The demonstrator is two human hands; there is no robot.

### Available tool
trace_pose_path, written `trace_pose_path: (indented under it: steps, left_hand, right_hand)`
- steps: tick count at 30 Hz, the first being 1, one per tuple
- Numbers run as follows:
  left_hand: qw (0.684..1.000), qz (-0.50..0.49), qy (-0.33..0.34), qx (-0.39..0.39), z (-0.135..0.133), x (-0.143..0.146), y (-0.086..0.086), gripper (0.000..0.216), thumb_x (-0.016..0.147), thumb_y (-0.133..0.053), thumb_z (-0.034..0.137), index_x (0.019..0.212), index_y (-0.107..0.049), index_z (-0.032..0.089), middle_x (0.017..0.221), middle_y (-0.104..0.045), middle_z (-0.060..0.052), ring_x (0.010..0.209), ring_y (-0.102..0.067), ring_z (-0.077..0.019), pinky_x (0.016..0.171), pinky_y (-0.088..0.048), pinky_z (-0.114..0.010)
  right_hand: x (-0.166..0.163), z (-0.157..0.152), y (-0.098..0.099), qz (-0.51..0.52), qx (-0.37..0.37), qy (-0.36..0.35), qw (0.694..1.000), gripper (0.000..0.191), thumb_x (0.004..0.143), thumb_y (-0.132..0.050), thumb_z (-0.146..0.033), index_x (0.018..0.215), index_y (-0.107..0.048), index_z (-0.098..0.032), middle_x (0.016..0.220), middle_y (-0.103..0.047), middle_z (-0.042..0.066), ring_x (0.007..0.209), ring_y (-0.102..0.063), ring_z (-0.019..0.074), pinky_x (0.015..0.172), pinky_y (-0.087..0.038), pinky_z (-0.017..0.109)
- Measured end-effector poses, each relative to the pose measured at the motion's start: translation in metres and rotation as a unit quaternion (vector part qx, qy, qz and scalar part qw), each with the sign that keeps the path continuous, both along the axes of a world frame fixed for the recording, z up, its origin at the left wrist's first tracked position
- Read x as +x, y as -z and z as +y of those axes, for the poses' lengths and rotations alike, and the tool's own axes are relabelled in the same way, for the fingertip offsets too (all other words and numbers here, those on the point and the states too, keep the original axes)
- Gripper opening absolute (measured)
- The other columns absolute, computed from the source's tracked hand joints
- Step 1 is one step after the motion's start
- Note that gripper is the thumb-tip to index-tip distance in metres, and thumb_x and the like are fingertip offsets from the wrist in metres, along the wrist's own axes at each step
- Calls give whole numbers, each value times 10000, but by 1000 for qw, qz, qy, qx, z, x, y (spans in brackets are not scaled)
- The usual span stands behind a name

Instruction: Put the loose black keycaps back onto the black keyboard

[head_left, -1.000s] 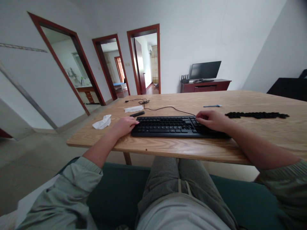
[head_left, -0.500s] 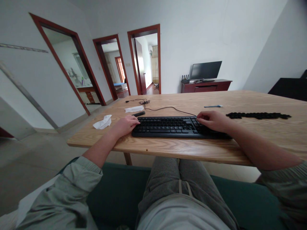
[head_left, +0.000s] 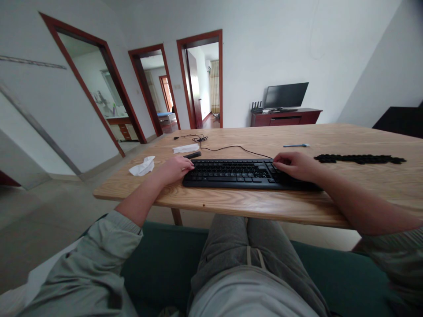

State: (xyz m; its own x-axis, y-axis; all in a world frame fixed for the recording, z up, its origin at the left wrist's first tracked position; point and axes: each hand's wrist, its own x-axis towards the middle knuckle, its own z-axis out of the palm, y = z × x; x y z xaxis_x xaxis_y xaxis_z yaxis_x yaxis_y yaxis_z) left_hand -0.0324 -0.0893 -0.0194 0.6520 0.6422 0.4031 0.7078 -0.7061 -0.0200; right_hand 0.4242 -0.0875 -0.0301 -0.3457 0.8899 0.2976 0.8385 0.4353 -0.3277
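A black keyboard (head_left: 238,174) lies on the wooden table (head_left: 264,204) in front of me, its cable running back to the left. My left hand (head_left: 173,169) is at the keyboard's left end, fingers curled against its edge and holding it. My right hand (head_left: 295,166) rests over the right part of the keyboard. Its fingers are bent and pressed together, with the tips down among the keys. What they pinch, if anything, is hidden.
A row of loose black keycaps (head_left: 360,158) lies to the right, with a thin blue tool (head_left: 295,145) behind the keyboard. To the left are a crumpled tissue (head_left: 142,166), a white cloth (head_left: 186,148) and a small black bar (head_left: 192,155). My knees are under the table's near edge.
Both hands stay where they were on the keyboard. Only the view has shifted a little.
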Motion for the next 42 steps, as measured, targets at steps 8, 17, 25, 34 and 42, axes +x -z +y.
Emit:
trace_pose_path:
  steps: [8,17,25,34,42]
  left_hand:
    - [992,-85,-83,-41,-9,1,1,231,862,-571,317,978,-735,203,976,-732,-55,900,-657,-199,869,-517,-343]
    - [991,-92,-44,-91,-12,-2,-2,244,860,-573,348,970,-756,230,1025,-741,-43,956,-670,-196,909,-514,-350]
    - [992,-54,-62,-92,-17,0,-8,251,860,-539,278,980,-755,236,1021,-740,-32,937,-670,-191,881,-522,-325]
    - [993,-23,-32,-107,-10,-5,-9,324,875,-533,353,1070,-736,193,1089,-725,-69,992,-661,-200,920,-503,-327]
    - [989,-71,-68,-113,-13,-3,-7,335,880,-525,380,1075,-730,201,1002,-739,-54,838,-659,-177,792,-514,-295]
  right_hand:
    - [3,3,2,-12,2,3,1000,319,855,-501,-484,895,-668,-215,775,-689,36,698,-607,199,637,-434,318]
    - [6,7,6,-9,3,2,1000,320,865,-496,-480,895,-664,-210,764,-684,37,683,-604,187,627,-430,309]
    - [4,4,3,-3,-3,0,1000,302,844,-513,-462,887,-671,-208,753,-681,38,681,-600,193,623,-424,312]
    - [3,3,3,-11,-5,2,1000,310,845,-504,-458,877,-665,-195,763,-681,38,689,-599,180,633,-414,297]
    - [3,3,2,-9,-11,3,1000,328,840,-509,-467,903,-673,-191,778,-686,46,697,-602,186,636,-415,300]
